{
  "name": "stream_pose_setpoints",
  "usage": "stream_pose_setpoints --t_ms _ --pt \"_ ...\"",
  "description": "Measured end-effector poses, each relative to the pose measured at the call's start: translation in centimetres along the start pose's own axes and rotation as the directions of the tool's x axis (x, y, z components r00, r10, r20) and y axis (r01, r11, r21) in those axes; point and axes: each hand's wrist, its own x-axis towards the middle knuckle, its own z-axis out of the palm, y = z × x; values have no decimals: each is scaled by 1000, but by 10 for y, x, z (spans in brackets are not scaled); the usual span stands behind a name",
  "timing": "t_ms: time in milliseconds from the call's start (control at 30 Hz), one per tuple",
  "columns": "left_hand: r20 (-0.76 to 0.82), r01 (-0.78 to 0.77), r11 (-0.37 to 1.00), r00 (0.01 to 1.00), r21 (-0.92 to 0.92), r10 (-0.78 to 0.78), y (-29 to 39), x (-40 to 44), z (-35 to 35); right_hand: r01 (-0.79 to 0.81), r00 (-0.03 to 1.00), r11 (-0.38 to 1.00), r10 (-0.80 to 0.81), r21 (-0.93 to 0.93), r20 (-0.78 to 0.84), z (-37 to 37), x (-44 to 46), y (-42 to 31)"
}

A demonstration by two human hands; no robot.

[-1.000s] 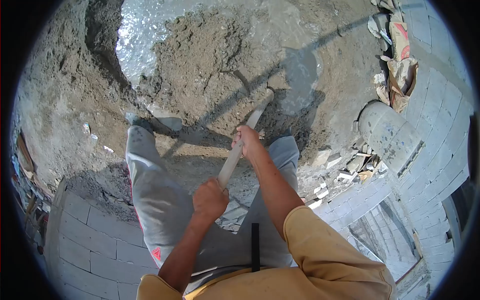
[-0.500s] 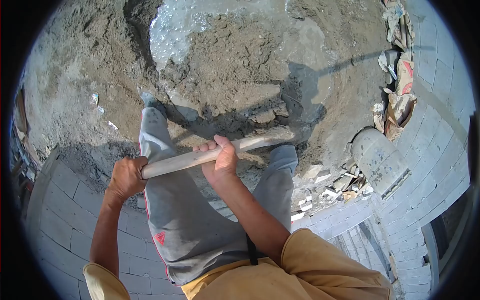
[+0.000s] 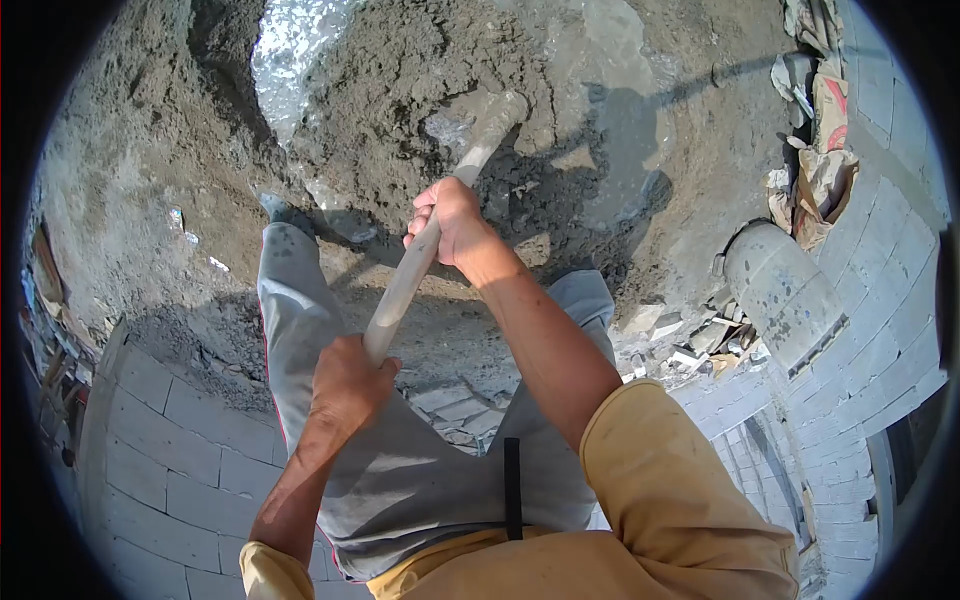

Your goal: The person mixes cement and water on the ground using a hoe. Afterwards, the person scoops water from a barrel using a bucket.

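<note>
Both hands are wrapped round the wooden handle of a hoe [image 3: 406, 285]. My left hand [image 3: 350, 382] grips the near end of the handle, in front of my thighs. Farther up, my right hand [image 3: 450, 218] is closed round the shaft. The hoe's mud-caked head end lies over the heap of wet grey-brown mortar [image 3: 385, 105], and the blade is mostly hidden in it. Shiny grey water [image 3: 285, 65] pools at the heap's left side.
A grey bucket [image 3: 785, 285] lies on its side at the right, near rubble [image 3: 715, 335]. Torn paper sacks [image 3: 825, 190] line the right edge by a grey block wall [image 3: 880, 290]. Another block wall [image 3: 165, 430] stands at the lower left. My legs straddle the ground before the heap.
The hoe has swung from lying nearly crosswise to pointing forward, its head now farther out in the mortar. My right hand has moved up and forward; my left hand has shifted right and down.
</note>
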Motion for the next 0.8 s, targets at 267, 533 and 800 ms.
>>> stream_pose_setpoints --t_ms 267,533,800 --pt "-94 -12 983 996 -182 -5 -6 -4 104 205 956 970 -227 -130 -189 -32 -11 32" --pt "-365 -408 789 897 -459 250 59 122 119 691 678 667 -732 -279 -70 5 -56 -94" --pt "-202 -316 742 949 -592 242 216 224 -21 728 554 469 -832 -500 26 61 61 -308"
